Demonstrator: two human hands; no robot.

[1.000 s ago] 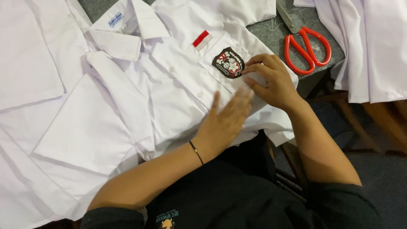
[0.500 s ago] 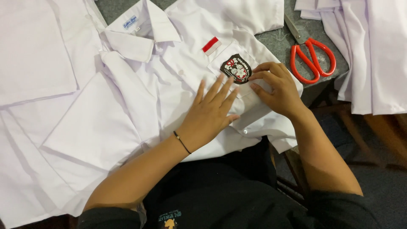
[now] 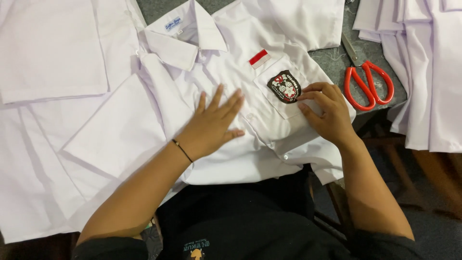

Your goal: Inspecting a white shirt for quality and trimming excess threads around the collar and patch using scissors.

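Since the earlier frame, the left hand (image 3: 214, 126) has slid across the shirt (image 3: 226, 115) toward 9 o'clock, off the pocket and onto the button placket, while the right hand (image 3: 326, 111) keeps its place at the pocket's edge. Left fingers lie flat and spread, palm down, pressing cloth and gripping nothing. Right fingers are curled, tips pinching or pressing the pocket fabric just beside the dark badge (image 3: 285, 86); whether they truly grip a fold I cannot tell.

Spread face up, collar (image 3: 185, 36) at 12 o'clock, the shirt has its hem hanging off the near table edge over the person's lap. A small red-and-white patch (image 3: 259, 58) sits above the badge. The sleeve (image 3: 122, 130) fans out toward 8 o'clock.

Grey table (image 3: 332, 60) shows bare only in a narrow strip at 1 to 2 o'clock of the right hand; its edge falls away just beyond that hand at 3 o'clock. Red scissors (image 3: 368, 84) lie in that strip, near the right hand but apart from it. Past them, at 3 o'clock, a stack of white garments (image 3: 428, 72) drapes over the edge. More white cloth (image 3: 48, 53) fills the side from 9 to 11 o'clock, so free room is scant on either flank.
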